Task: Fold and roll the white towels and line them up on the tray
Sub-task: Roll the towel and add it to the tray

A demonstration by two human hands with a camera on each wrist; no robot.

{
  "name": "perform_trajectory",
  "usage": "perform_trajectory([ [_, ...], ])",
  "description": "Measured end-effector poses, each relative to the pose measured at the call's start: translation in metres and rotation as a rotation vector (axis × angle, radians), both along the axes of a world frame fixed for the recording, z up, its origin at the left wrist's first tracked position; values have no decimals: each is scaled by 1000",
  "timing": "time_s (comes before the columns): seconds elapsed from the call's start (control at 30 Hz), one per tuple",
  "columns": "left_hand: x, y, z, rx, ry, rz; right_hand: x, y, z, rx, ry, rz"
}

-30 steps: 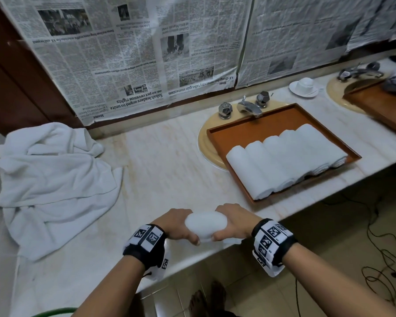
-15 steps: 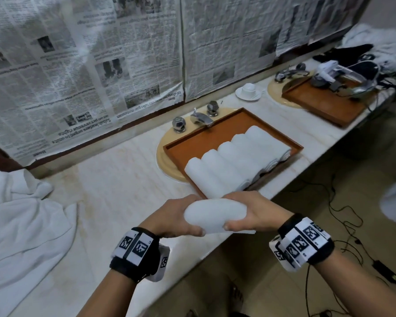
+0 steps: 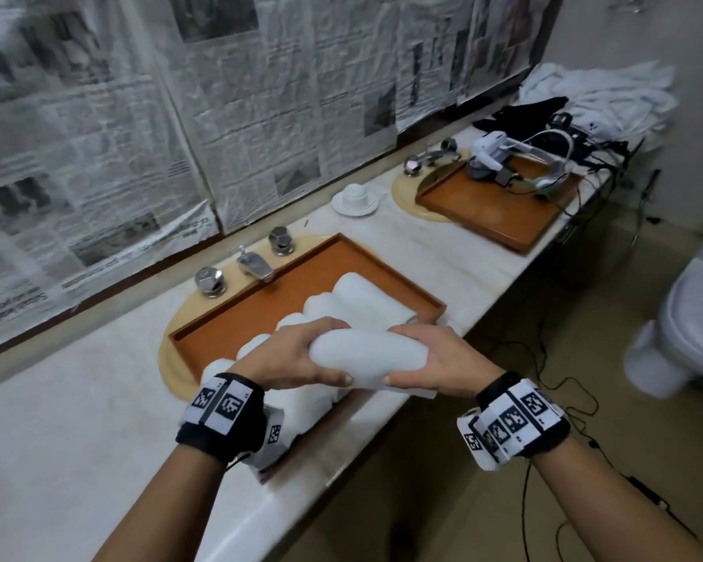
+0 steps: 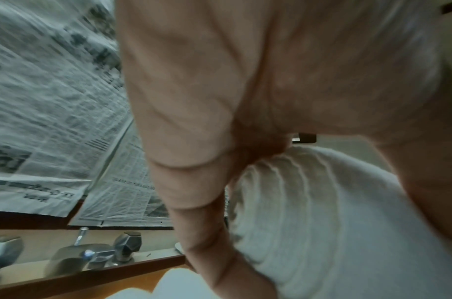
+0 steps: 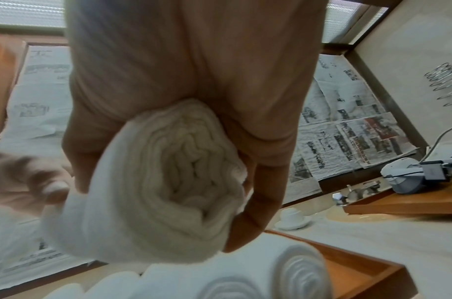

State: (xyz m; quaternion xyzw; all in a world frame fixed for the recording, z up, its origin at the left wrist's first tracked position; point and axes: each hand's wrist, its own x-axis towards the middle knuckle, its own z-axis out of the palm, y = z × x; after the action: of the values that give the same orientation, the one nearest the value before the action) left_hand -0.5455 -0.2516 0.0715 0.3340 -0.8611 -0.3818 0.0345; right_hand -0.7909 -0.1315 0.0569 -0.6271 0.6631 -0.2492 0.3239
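Head view first: both hands are up over the wooden tray point(image 3: 260, 306), and between them sits a rolled white towel point(image 3: 368, 356), held level in the air above the row of rolled towels point(image 3: 354, 302) already lying side by side in that tray. Left hand point(image 3: 293, 361) wraps the roll's left end, fingers curled over the top and thumb underneath; right hand point(image 3: 435, 365) clamps the right end the same way, thumb tip showing on the near side. From the right wrist camera it's a lovely look straight at the spiral end of the roll, layers packed tight, fingers point(image 5: 255, 204) curled round its far side, and two of the tray's finished rolls just below. From the left wrist camera the picture is blurred, but the palm and thumb press against the towelling, with the chrome tap point(image 4: 91, 254) and the tray's rim beyond. That tray sits across a basin in the pale marble counter point(image 3: 78, 399), tap and two knobs right behind it. Further along the counter stand a white cup on a saucer point(image 3: 356, 196) and a second tray point(image 3: 500, 212) carrying a headset and cables. Newspaper point(image 3: 179, 115) covers the wall behind.
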Motion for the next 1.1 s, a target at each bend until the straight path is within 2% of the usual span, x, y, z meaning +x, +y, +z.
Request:
perform_trajectory([
  [0.2, -74, -42, -5, 31, -43, 25, -67, -29, -9, -47, -41, -76],
  [0.4, -125, -94, -10, 31, -2, 54, -101, -72, -27, -82, -56, -174],
  [0.8, -174, -183, -34, 7, -86, -58, -127, -139, -59, -29, -112, -305],
  [1.1, -195, -220, -59, 65, -192, -162, -115, -154, -87, 82, -16, -406],
])
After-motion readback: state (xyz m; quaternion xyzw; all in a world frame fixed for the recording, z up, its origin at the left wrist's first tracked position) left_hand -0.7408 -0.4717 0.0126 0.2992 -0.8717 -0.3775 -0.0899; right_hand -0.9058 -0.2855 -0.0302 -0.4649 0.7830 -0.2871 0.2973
